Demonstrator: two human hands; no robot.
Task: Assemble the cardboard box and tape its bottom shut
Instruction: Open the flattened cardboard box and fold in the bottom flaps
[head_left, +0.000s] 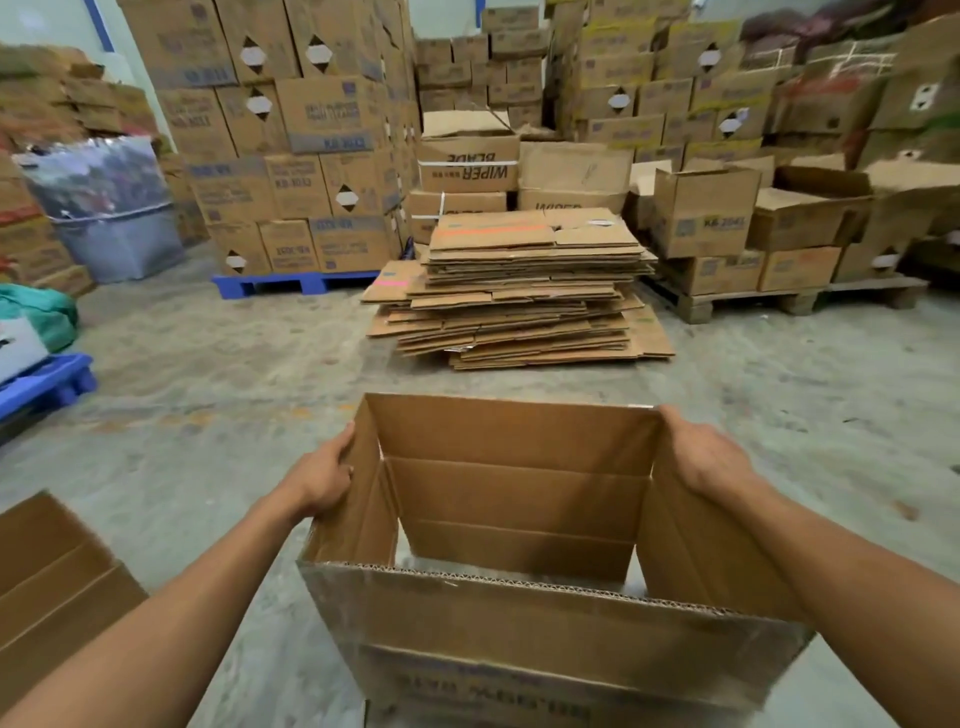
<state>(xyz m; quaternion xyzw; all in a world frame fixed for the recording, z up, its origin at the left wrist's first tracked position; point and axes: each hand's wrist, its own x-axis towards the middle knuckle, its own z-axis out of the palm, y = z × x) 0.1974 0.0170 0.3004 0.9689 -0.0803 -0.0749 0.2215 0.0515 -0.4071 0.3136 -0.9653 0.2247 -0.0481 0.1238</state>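
- Left hand (324, 475): closed over the top edge of the left side panel of the cardboard box (519, 545); thumb inside the panel, fingers wrapped on the outer face.
- Right hand (709, 457): clamped on the top edge of the right side panel near the far right corner; fingers curl over the rim, palm on the outer face.
- Both forearms reach in from the lower corners of the view, one on each side of the box.
- Cardboard box: opened into a rectangular tube, held between the two hands above the floor (208, 389), open end toward the camera. Near wall shows a corrugated cut edge and dark printed lettering, blurred and unreadable.
- Inside the box: the far flap hangs inward with fold creases across it; grey floor shows through the gap at the bottom, so the bottom is not closed. No tape seen on it.
- Lower left, on the floor: a second open carton (57, 587), apart from the held box.
- Beyond the box, mid-floor: a stack of flattened cartons (519, 291), unevenly piled.
- Behind the stack: cartons marked "WIPER BLADE" (467, 156), text upside down.
- Far left: stacked cartons on a blue pallet (291, 283). Far right: open cartons on a wooden pallet (753, 299).
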